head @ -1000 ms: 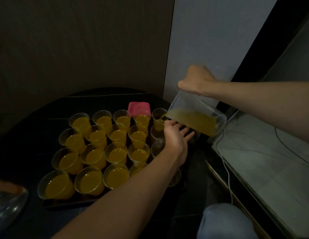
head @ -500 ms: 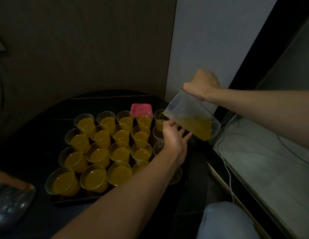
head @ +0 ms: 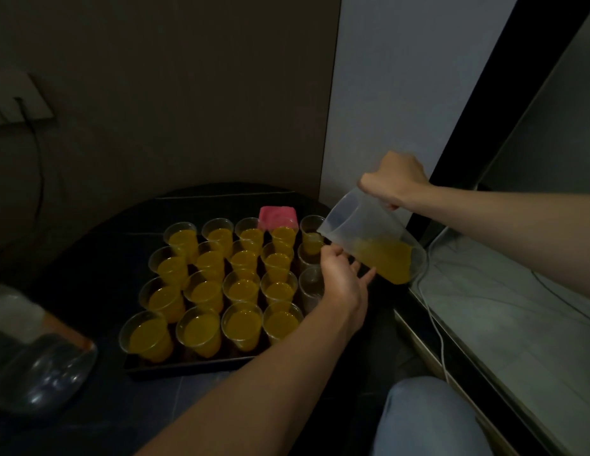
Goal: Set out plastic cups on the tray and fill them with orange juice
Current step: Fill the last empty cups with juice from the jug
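tray (head: 188, 368) packed with filled cups (head: 241, 324), right column in hand. right hand (head: 394, 181) grips the tilted jug (head: 369, 245), juice pooled at its base; left hand (head: 341, 278), fingers straight, props it underneath. next: spout over the empty cup (head: 310, 284), tip gently.

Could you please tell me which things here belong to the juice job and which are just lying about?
Job: tray, filled cups, empty cup, juice jug, right hand, left hand.
Lying about: pink block, white cable.
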Motion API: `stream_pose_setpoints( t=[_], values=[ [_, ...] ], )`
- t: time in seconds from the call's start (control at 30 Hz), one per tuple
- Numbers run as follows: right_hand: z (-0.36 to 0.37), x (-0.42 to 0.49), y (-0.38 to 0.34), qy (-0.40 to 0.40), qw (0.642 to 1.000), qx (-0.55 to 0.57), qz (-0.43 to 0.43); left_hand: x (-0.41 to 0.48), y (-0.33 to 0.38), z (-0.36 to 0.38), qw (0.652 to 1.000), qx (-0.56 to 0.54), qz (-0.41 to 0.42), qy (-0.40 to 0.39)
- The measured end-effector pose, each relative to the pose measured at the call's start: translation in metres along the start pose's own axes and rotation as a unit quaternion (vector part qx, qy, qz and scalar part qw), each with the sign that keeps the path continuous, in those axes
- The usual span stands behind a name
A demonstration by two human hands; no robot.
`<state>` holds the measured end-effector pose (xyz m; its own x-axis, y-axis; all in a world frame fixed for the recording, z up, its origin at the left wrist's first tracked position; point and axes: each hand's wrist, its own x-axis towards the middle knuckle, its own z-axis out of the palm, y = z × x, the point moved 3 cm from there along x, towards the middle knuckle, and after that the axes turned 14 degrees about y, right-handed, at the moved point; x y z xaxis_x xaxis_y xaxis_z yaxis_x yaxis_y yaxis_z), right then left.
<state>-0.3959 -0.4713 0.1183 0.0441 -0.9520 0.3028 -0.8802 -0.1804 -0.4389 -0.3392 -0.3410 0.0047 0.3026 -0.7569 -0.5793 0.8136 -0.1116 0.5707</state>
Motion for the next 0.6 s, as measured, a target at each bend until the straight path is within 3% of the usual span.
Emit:
stream_pose_setpoints(
  t=[0.6],
  values=[
    [0.003, -0.017, -0.019, -0.037, 0.994, -0.069, -0.071, -0.021, -0.008, -0.005, 0.999, -0.017, -0.017, 0.037]
  ],
)
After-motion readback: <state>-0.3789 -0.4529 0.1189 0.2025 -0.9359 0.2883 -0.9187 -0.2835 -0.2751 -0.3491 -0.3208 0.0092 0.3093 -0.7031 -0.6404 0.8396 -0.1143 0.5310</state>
